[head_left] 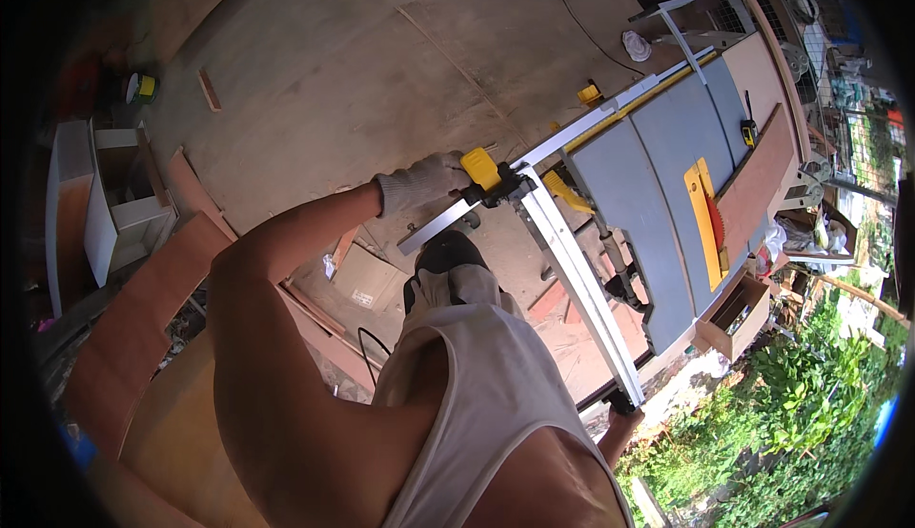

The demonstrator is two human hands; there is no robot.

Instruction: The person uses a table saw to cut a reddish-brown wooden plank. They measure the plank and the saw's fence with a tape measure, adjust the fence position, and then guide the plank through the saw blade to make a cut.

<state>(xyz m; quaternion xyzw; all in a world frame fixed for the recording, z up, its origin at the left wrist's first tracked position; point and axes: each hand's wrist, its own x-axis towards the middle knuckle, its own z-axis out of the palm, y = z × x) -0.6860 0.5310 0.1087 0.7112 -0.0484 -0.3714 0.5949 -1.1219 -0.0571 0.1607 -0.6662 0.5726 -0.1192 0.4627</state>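
Observation:
In a light knit glove, my left hand [424, 183] is closed at the yellow-and-black end clamp [482, 168] of a table saw's rip fence. The silver rip fence [581, 285] stretches from there toward the lower right, beside the saw table and apart from its edge. At its other end my right hand [621, 428] grips the black end piece, partly hidden by my body. The table saw [648, 209] has a grey top, a yellow insert [705, 223] and a red blade [716, 218]. The clamp sits on the silver front rail [596, 123].
A reddish board [767, 161] and a tape measure [749, 132] lie on the saw table. A miter gauge-like metal bar [681, 37] crosses the rail's far end. Cardboard [367, 275] and boards [143, 337] lie left; a white cabinet [119, 194] stands farther left. Plants [791, 404] grow lower right.

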